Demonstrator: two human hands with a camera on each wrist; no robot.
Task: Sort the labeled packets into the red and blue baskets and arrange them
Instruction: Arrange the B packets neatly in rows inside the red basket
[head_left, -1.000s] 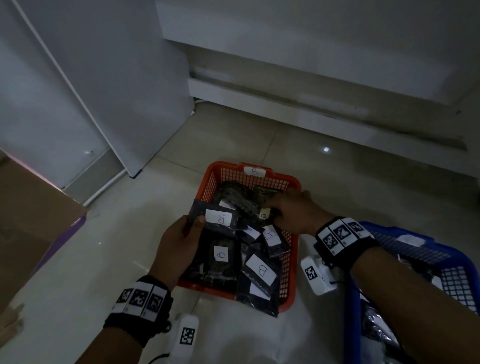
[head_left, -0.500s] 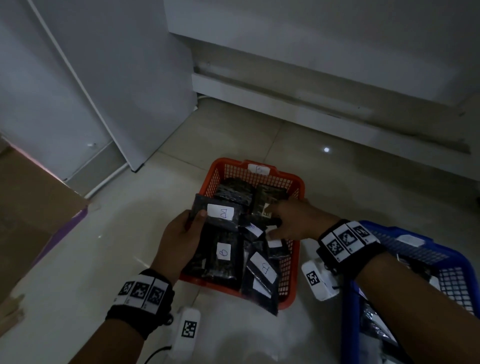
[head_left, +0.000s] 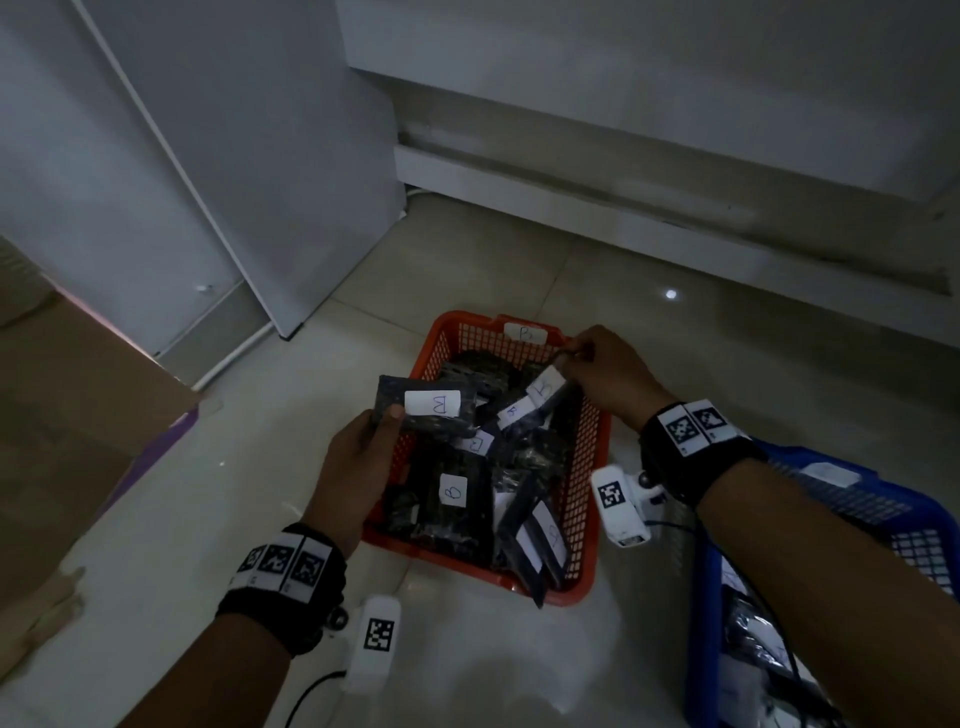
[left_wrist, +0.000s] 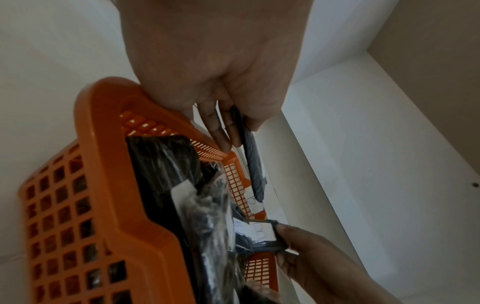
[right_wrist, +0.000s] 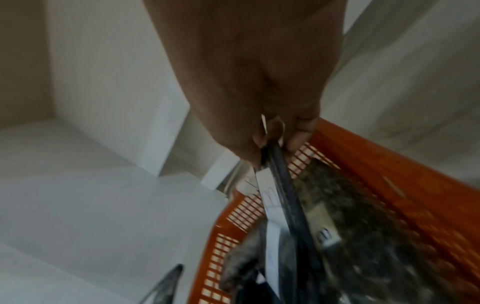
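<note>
At the far left a cardboard box (head_left: 78, 415) sits on the floor (head_left: 171, 519), apart from the work. Next comes the left hand (head_left: 358, 462), which holds a dark packet (head_left: 426, 405) by its near end, thumb on top and fingers beneath, lifted over the left rim of the red basket (head_left: 587, 467). Its white label reads B, seen upside down.

The red basket is well filled with more dark packets, each with a white label; those legible read B, and a tag on the far wall also looks like a B. They lie jumbled, some flat, some on edge, and one pokes over the near rim.

Over the basket's far right part, the right hand (head_left: 608, 374) pinches a second packet (head_left: 550, 389) by its top edge between thumb and fingertips, so that it hangs tilted into the basket. Its label also seems a B.

At the far right is the blue basket (head_left: 701, 597), only partly in view, with some shiny packets inside whose labels cannot be read.

The step in hand looks like arranging rather than sorting: both held packets appear to belong where they are. The next move likely calls for laying each flat or in a row, and clearing a gap among the loose ones first.

The packets look thin, floppy and slick, so they may slide or sag when let go.
</note>
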